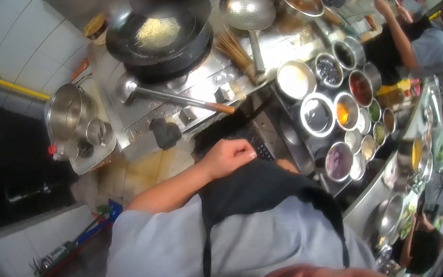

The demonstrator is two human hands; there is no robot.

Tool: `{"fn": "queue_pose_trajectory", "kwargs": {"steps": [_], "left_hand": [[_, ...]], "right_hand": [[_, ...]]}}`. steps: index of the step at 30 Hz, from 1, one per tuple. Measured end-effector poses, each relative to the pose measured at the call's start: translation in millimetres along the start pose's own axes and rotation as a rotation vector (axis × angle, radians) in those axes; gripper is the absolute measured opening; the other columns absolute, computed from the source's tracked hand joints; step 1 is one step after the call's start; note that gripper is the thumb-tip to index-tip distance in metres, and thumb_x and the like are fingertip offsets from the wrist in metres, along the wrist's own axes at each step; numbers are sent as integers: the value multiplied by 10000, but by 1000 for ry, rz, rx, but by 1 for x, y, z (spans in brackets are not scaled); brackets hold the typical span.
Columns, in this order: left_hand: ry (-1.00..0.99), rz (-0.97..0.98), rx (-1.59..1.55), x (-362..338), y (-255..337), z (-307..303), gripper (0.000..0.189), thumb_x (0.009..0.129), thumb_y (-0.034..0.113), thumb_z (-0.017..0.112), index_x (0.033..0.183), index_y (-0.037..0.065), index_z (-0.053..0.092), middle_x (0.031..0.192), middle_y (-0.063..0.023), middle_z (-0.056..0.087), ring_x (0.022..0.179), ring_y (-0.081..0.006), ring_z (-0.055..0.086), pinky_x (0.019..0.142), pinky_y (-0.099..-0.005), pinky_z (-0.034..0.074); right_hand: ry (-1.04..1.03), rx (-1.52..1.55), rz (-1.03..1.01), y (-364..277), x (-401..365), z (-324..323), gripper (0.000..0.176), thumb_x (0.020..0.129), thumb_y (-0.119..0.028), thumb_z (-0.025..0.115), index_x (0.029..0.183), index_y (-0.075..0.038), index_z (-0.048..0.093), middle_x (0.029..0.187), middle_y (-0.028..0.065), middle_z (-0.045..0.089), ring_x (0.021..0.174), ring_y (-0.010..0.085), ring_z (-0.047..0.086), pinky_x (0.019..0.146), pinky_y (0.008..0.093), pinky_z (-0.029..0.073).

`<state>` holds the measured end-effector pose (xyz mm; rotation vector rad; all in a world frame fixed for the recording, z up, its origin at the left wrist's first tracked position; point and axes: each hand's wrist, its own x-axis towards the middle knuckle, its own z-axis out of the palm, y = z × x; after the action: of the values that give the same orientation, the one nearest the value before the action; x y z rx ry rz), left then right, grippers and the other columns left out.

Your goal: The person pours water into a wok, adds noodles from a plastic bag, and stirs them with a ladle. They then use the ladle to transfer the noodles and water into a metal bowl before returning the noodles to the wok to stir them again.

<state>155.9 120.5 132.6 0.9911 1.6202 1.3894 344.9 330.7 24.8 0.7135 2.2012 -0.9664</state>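
Note:
My left hand [230, 156] is in front of my waist, by the black apron [252, 188], with its fingers curled in and nothing visible in them. Only a small part of my right hand [287, 166] shows past the apron's edge; its fingers are hidden. Beyond my hands, a black wok [125, 40] on the stove holds pale noodles [158, 32]. A ladle [168, 96] with a wooden handle end lies across the stove front, apart from my hands. To its right are a bamboo brush [234, 52] and a perforated skimmer [249, 11].
Several round containers of sauces and seasonings stand at right, among them a white-filled bowl [296, 79] and a red sauce pot [361, 88]. A black cloth [165, 133] hangs at the stove edge. Metal pots [69, 107] sit at left. A co-worker [427, 48] stands at far right.

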Motion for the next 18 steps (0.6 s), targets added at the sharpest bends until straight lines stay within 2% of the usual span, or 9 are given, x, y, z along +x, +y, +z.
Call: {"fn": "queue_pose_trajectory", "kwargs": {"steps": [3,5,7,9,12,14,15,17,18], "left_hand": [[-57,-35,-15,2,6,-18,220,926,241,654,927,23,686,736,-33,656,670,-78,567,633,-264,455],[-34,12,-26,1,11,-30,220,926,242,655,926,24,686,715,-25,641,657,-72,551,622,-262,446],[-26,64,-37,1,8,-41,220,926,243,655,926,26,686,695,-17,625,643,-65,534,611,-260,437],[0,57,-5,-3,-5,-50,205,926,238,653,932,36,688,645,-3,586,604,-55,496,580,-257,413],[53,-8,-25,-15,-14,-64,183,921,226,656,940,47,690,617,4,561,575,-50,478,551,-257,397],[112,-22,-39,-23,-17,-69,175,919,220,656,942,50,691,611,5,558,568,-47,474,540,-256,391],[155,-28,-40,-29,-18,-71,166,918,214,657,944,54,692,606,6,554,561,-44,471,530,-255,385],[226,-105,-60,-38,-18,-76,167,917,212,658,950,52,690,605,8,553,563,-43,476,530,-252,388],[273,-166,-71,-41,-19,-78,168,916,210,659,957,50,689,605,10,553,566,-41,481,530,-249,391]], "right_hand": [[-17,-36,-11,-31,1,-11,327,879,-298,585,1091,-75,694,1036,206,683,972,385,646,828,464,503],[115,57,-261,-56,5,-17,309,884,-293,591,1030,-39,690,980,215,685,932,395,651,781,464,516],[49,0,-198,-55,49,-16,366,909,-272,636,1154,0,653,1075,239,664,1051,331,645,876,399,489],[150,-229,-229,-165,19,-65,431,877,-239,658,1230,1,598,1105,235,631,1044,369,624,880,431,498],[217,-351,-313,-192,50,-68,544,833,-206,679,1312,-5,520,1145,204,592,1060,383,590,900,451,493],[594,-497,-691,-179,107,-43,549,848,-166,630,1355,-26,474,1142,169,579,1060,347,579,891,422,492],[567,-501,-705,-185,121,-40,549,848,-166,630,1355,-26,474,1142,169,579,1060,347,579,891,422,492],[410,-783,-752,-201,149,-36,472,884,-138,549,1337,-18,487,1156,155,588,1049,313,580,892,392,484],[401,-892,-757,-204,165,-30,440,902,-132,498,1326,-14,489,1132,141,603,1002,283,594,845,375,505]]}}
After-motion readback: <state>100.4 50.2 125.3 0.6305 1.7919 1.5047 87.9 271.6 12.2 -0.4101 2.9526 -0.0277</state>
